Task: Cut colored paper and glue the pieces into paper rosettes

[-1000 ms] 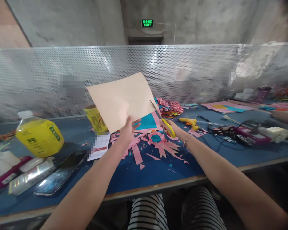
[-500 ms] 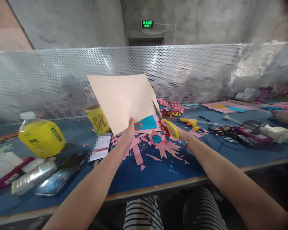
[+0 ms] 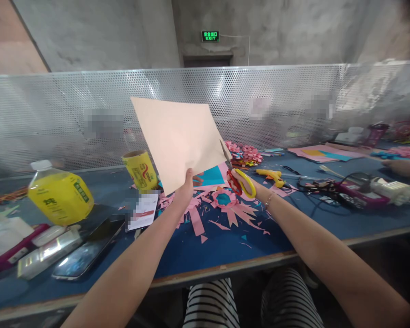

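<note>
My left hand [image 3: 184, 190] pinches the lower edge of a large peach paper sheet [image 3: 177, 136] and holds it up above the blue table [image 3: 225, 250]. My right hand [image 3: 248, 184] grips yellow-and-red scissors [image 3: 238, 178], whose blades meet the sheet's lower right edge. Below them lie a pink paper flower with a teal centre [image 3: 223, 198], a teal sheet [image 3: 210, 175] and several pink paper scraps [image 3: 195, 219].
A yellow bottle [image 3: 59, 195], a phone [image 3: 84, 255] and a yellow tape roll [image 3: 140, 169] sit to the left. A yellow glue gun [image 3: 269, 174], cables and a purple device [image 3: 357, 190] lie to the right. Another person's hand [image 3: 401, 166] rests at far right. A perforated metal screen [image 3: 54, 109] backs the table.
The sheet has tilted and risen slightly, its top left corner higher. The scissors have moved into the sheet's right edge, and their red handle now shows.
</note>
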Demonstrator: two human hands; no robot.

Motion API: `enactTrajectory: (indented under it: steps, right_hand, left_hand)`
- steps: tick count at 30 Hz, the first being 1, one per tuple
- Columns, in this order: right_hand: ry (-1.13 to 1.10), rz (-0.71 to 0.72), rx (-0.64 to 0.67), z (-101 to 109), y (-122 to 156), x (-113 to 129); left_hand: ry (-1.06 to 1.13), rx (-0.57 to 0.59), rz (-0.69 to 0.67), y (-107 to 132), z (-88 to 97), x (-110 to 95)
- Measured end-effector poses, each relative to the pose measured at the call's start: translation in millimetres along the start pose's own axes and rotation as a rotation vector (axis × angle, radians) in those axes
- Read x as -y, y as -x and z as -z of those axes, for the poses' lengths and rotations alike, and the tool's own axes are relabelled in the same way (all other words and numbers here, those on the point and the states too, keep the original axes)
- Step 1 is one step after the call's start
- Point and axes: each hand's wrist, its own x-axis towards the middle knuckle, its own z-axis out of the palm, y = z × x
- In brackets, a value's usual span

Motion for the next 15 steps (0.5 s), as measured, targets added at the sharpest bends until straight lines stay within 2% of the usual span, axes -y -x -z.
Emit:
enactTrajectory:
  steps: [7,15]
  right_hand:
    - [0.004,0.006,-0.038,2.9,-4.5,-5.9]
    - [0.065,-0.032,-0.12,-0.2,-6.5,-7.5]
  left_hand:
    - [0.033,0.093,-0.06,1.8,0.1,-5.2]
    - [0.013,0.093,-0.021,-1.2,0.3,0.9]
